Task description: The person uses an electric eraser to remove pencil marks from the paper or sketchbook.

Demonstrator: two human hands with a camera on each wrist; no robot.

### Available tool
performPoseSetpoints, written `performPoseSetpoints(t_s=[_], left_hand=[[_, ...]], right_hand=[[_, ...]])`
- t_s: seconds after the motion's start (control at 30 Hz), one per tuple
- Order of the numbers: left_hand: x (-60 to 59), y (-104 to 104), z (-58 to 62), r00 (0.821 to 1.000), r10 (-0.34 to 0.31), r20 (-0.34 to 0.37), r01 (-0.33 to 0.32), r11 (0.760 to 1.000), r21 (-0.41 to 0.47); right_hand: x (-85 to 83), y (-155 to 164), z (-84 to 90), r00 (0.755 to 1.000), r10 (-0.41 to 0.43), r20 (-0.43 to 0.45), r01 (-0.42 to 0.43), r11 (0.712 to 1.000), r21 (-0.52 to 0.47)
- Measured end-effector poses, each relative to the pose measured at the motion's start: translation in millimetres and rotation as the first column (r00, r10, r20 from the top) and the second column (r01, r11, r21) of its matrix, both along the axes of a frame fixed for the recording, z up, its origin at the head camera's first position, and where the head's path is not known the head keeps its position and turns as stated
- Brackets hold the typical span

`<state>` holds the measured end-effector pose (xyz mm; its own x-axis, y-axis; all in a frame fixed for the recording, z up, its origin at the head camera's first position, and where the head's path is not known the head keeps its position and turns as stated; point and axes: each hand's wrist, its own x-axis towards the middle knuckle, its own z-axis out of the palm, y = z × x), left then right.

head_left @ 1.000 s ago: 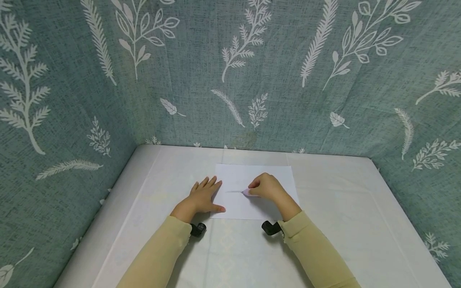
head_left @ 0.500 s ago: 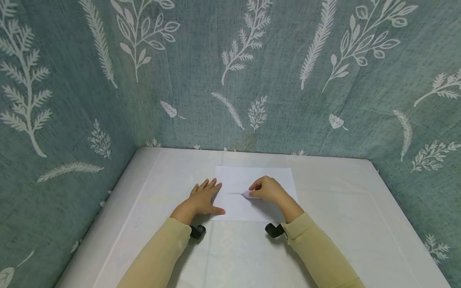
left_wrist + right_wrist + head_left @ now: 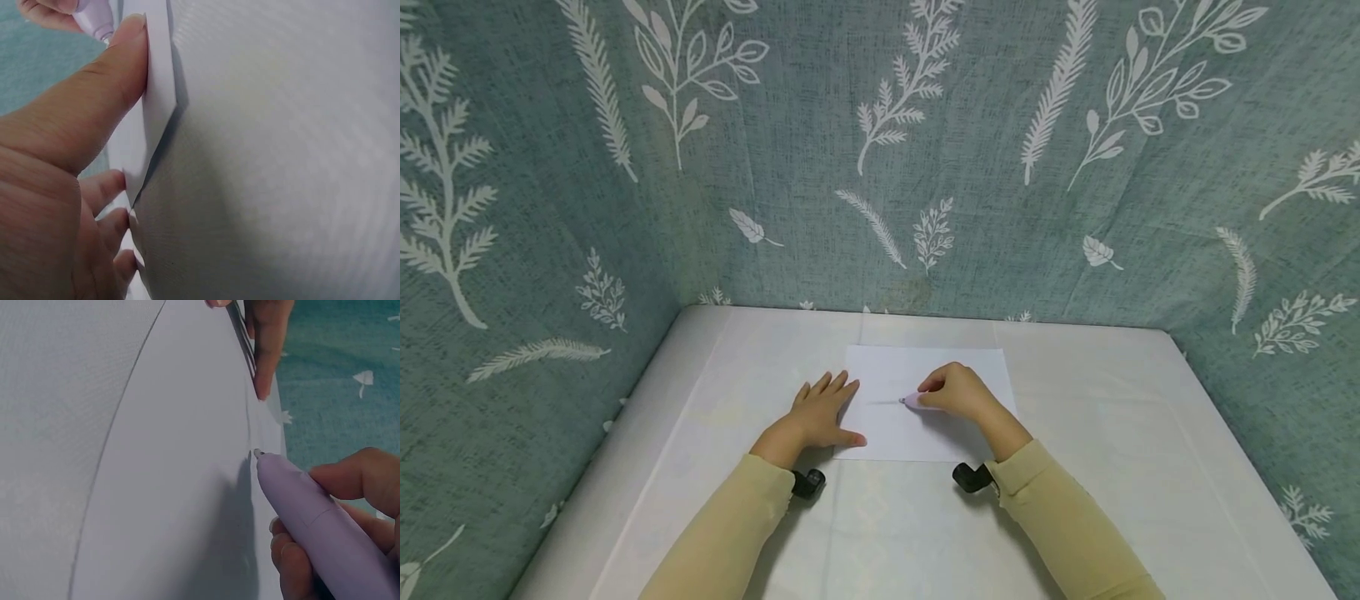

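Right grip: pinched around a pale lilac plastic pen (image 3: 914,402), fingers curled about the barrel; right hand (image 3: 958,392) rested on the far-right part of the sheet.
Pen: lilac barrel (image 3: 319,522) angled down and to the left, tip touching the paper at the right end of a faint grey line.
Line: thin grey pencil-like stroke (image 3: 885,402), running left from the pen tip across the middle of the sheet.
Left grip: spread flat, fingers straight; left hand (image 3: 822,411) pressed on the left edge of the sheet, thumb (image 3: 103,94) lying on the paper near its front-left corner, other fingers partly on the table.
Sheet: white rectangular sheet of paper (image 3: 925,433), flat on the table, near the middle, between both hands.
Table: white cloth-covered table (image 3: 1112,417), carrying the sheet and both forearms.
Sleeves: pale yellow long sleeves (image 3: 1060,525) over both forearms, a small black wrist-worn device (image 3: 970,477) at each cuff.
Backdrop: teal woven fabric with white leaf and fern print (image 3: 880,150), standing behind and on both sides of the table.
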<state>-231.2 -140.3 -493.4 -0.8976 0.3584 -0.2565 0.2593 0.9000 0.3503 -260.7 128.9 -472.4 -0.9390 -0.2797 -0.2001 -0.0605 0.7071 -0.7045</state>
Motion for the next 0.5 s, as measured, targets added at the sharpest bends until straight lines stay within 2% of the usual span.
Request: performPoseSetpoints(t_s=[0.5], left_hand=[[0.0,0.1,1.2,1.0,0.001,0.005,-0.001,1.0,0.016]], right_hand=[[-4.4,-6.8,3.9,0.999,-0.005,-0.039,0.008,0.998,0.065]])
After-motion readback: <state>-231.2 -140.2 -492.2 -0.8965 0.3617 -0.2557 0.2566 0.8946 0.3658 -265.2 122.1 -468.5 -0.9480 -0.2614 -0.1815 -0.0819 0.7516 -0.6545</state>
